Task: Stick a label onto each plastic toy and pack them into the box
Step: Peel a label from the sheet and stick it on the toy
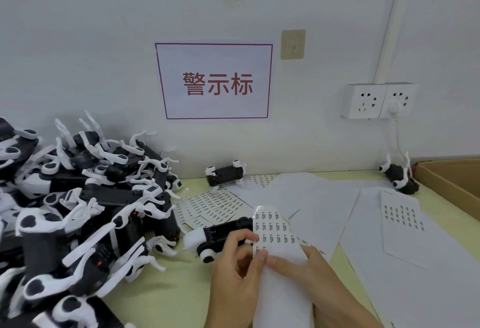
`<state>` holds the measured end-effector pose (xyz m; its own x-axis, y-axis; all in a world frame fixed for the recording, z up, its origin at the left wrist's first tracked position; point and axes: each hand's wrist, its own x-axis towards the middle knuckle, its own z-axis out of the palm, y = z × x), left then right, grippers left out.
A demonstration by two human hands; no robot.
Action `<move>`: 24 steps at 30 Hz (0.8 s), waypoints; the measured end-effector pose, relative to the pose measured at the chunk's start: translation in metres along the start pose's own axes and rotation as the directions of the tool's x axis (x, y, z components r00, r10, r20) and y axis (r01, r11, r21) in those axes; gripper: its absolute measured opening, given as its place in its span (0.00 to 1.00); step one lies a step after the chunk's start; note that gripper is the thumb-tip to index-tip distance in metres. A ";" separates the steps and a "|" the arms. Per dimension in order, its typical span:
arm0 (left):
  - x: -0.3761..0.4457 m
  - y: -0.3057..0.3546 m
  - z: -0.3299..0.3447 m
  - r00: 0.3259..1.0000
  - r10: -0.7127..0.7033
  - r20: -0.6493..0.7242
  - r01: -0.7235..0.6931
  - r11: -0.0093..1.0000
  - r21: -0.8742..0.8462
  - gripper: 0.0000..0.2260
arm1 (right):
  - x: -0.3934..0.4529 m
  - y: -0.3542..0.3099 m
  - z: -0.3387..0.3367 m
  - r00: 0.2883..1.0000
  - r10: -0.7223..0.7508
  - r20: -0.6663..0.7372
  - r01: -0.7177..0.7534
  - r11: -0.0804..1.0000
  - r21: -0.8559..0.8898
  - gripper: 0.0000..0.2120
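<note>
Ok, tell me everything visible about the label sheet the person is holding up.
The label sheet is a long glossy white strip of backing paper, curling over at its top. Its upper part carries rows of small dark printed labels; the print is too small to read. It stands nearly upright in front of a black and white toy. The right hand holds it from behind while the left hand pinches at its left edge.

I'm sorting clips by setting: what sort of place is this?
Likely a factory labelling bench: a heap of identical toys, label sheets spread about, and a packing box at the side.
</note>
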<state>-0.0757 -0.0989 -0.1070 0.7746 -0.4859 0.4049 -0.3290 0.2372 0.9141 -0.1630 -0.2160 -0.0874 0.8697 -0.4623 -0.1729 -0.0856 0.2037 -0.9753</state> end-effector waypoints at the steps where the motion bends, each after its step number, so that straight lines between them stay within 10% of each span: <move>1: 0.000 0.000 -0.001 1.000 0.009 0.008 -0.009 1.000 0.005 0.08 | 0.000 0.001 0.001 1.000 0.014 -0.022 -0.014 1.000 0.017 0.26; 9: 0.000 0.002 -0.002 0.991 0.133 -0.002 -0.132 0.984 0.121 0.06 | -0.001 0.002 0.008 0.982 0.034 -0.188 -0.037 0.999 -0.014 0.18; 14: 0.001 0.002 -0.003 0.883 0.462 0.088 -0.441 0.749 0.495 0.04 | -0.003 -0.001 0.009 0.971 -0.031 -0.236 0.002 0.993 -0.120 0.10; 24: 0.005 0.000 -0.003 0.833 0.539 0.121 -0.493 0.626 0.604 0.11 | -0.008 -0.009 0.011 0.955 -0.200 -0.220 0.136 0.952 -0.275 0.09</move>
<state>-0.0701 -0.0983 -0.1052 0.4024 -0.3790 0.8333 -0.9143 -0.1203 0.3868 -0.1639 -0.2040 -0.0758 0.7406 -0.6720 -0.0004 -0.0968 -0.1061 -0.9896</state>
